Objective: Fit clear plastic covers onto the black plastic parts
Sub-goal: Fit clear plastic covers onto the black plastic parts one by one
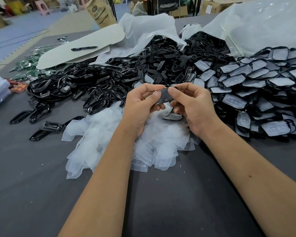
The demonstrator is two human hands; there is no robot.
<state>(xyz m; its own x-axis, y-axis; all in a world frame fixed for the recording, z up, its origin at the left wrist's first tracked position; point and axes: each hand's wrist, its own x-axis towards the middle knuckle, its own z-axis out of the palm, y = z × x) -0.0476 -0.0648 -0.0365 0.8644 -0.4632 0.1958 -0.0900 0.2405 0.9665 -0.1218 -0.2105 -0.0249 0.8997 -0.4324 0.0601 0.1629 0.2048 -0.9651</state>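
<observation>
Both hands meet above the table's middle on one small black plastic part (166, 96). My left hand (142, 106) pinches its left end between thumb and fingers. My right hand (193, 106) pinches its right end, the thumb on top. Whether a clear cover sits on the part I cannot tell. Under the hands lies a heap of clear plastic covers (109, 139). A pile of bare black parts (92, 86) spreads to the left and behind. At the right is a stack of black parts with covers fitted (256, 93).
Large plastic bags (256, 26) spill black parts at the back. A grey card (85, 47) with a black pen (84, 48) lies at the back left beside green circuit boards (29, 60). A few loose black parts (39, 113) lie on the dark table (32, 177).
</observation>
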